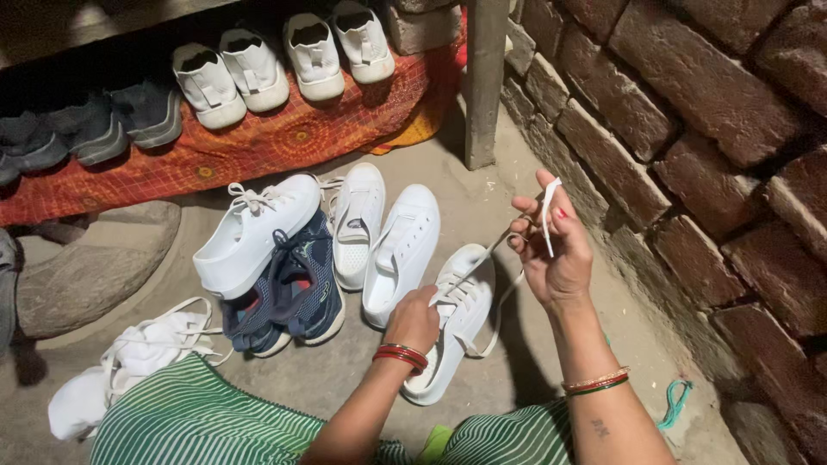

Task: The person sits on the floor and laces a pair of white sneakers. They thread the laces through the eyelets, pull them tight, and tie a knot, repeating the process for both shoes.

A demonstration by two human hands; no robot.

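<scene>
— What lies around the hands?

— A loose huddle of shoes on the floor. The left hand (415, 317) rests on a white sneaker (455, 320), fingers curled down onto its laced upper, pressed together as far as can be seen. The right hand (551, 250) is raised just above and to the right, thumb and fingertips pinching a white lace (548, 207) that runs down to that sneaker; the lace end stands up above the fingers.

— And beside that shoe?

— To its left, two more white sneakers (379, 232) lie side by side, touching. Further left a navy pair (289, 297) sits with another white shoe (254, 231) leaning across it. At the lower left a white shoe with loose laces (129, 362) lies by the person's green striped clothing (189, 418).

— Anything crowding the hands?

— The brick wall (689, 129) runs close along the right, near the raised hand. A wooden post (485, 82) stands behind, between wall and shoes.

— What about the room?

— A bare, greyish concrete floor (345, 370), dimly lit. At the back, an orange patterned cloth (258, 146) under a low shelf carries a row of white shoes (284, 60) and dark grey ones (95, 125). A rounded stone (86, 267) sits at the left, and a scrap of teal cord (676, 403) lies by the wall.
</scene>
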